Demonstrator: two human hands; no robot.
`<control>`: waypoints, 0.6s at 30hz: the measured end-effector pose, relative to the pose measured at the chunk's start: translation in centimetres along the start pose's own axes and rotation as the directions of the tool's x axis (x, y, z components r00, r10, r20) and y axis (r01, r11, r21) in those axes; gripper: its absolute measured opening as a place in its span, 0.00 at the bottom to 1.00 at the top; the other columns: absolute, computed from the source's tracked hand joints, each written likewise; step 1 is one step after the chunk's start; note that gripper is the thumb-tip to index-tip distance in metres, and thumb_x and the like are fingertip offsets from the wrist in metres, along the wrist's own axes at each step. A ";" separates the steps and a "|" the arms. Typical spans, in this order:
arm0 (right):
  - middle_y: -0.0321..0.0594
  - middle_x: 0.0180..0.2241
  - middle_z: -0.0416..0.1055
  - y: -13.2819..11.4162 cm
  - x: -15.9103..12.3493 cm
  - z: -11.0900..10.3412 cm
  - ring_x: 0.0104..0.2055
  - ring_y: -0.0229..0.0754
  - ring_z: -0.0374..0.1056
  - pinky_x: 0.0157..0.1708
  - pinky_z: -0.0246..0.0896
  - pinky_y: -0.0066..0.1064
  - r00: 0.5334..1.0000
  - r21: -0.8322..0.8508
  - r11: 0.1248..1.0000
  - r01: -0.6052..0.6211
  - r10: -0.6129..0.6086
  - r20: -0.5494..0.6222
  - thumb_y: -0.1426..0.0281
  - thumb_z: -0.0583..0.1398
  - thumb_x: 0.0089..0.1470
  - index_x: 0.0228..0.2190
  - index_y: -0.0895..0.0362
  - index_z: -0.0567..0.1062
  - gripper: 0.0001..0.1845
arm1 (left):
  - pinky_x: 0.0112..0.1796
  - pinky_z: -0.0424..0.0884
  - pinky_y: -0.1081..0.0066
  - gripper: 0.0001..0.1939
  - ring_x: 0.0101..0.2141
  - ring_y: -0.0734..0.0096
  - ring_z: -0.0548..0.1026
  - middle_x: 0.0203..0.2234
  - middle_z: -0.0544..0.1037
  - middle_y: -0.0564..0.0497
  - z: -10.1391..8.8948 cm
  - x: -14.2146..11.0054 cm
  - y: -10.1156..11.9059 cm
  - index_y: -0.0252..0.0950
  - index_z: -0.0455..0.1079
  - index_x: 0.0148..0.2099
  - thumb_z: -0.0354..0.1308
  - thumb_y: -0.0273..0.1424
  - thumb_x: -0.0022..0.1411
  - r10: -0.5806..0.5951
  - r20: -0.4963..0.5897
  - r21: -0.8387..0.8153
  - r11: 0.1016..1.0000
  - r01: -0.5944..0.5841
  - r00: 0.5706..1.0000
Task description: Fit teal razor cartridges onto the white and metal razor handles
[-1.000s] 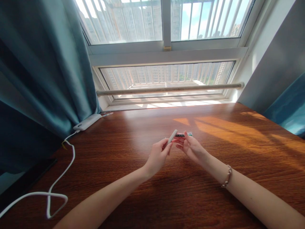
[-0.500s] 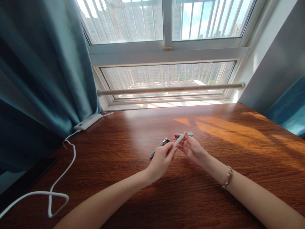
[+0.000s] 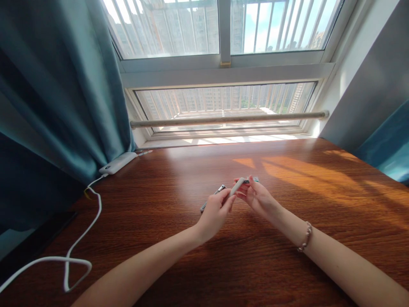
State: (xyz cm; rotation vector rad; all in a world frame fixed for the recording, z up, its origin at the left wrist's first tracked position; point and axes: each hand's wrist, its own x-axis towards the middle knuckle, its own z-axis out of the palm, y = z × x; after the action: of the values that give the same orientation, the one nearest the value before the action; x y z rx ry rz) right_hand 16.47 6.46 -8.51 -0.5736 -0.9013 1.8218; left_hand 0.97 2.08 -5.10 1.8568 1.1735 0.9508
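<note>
Grips slender white stick (image 3: 237, 186) in left hand (image 3: 214, 212) and small black-and-teal piece (image 3: 247, 182) in right hand (image 3: 256, 198), above brown wooden table (image 3: 287, 179). Shows silver metal tool (image 3: 221, 188) beside left hand, partly hidden. Meets white cable (image 3: 100, 207), white oblong box (image 3: 118, 163) leftward; extends sunlit to slanting right edge.

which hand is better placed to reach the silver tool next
Left, probably: the silver tool shows just beside the left hand, while the right hand is farther off. Both are occupied, though: the left holds a white stick, the right a small dark piece.
</note>
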 end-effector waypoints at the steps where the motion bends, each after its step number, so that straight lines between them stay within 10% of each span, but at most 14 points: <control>1: 0.40 0.34 0.73 0.0 0.0 0.0 0.37 0.40 0.67 0.39 0.58 0.32 1.000 0.005 1.000 0.002 -0.002 0.004 0.52 0.56 0.49 0.33 0.55 0.75 0.20 | 0.24 0.55 0.76 0.14 0.21 0.77 0.59 0.18 0.61 0.57 0.0 0.0 0.0 0.34 0.65 0.33 0.44 0.37 0.62 0.003 0.001 0.001 1.000 -0.003 1.000; 11: 0.41 0.34 0.73 -1.1 0.3 -0.6 0.35 0.40 0.68 0.35 0.59 0.31 0.988 -0.278 0.950 0.143 -0.155 -0.020 0.54 0.56 0.49 0.34 0.54 0.75 0.19 | 0.22 0.54 0.77 0.16 0.18 0.79 0.59 0.15 0.61 0.57 -0.4 0.5 -0.4 0.33 0.64 0.28 0.45 0.39 0.61 -0.085 -0.006 -0.081 0.993 0.084 0.996; 18: 0.41 0.34 0.72 -3.1 0.3 -1.8 0.33 0.41 0.67 0.36 0.62 0.35 0.916 -0.851 0.436 0.292 -0.385 0.117 0.62 0.65 0.40 0.38 0.56 0.73 0.21 | 0.21 0.53 0.77 0.17 0.18 0.79 0.59 0.16 0.62 0.57 -2.0 1.3 -0.5 0.32 0.65 0.30 0.44 0.40 0.60 -0.116 0.013 -0.027 0.993 0.116 0.993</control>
State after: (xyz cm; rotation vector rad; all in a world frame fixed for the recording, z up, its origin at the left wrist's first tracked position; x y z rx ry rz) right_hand 19.40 8.09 -7.17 -0.9895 -1.7354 0.8408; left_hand -0.56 3.79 -4.33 1.7500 1.2405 0.8862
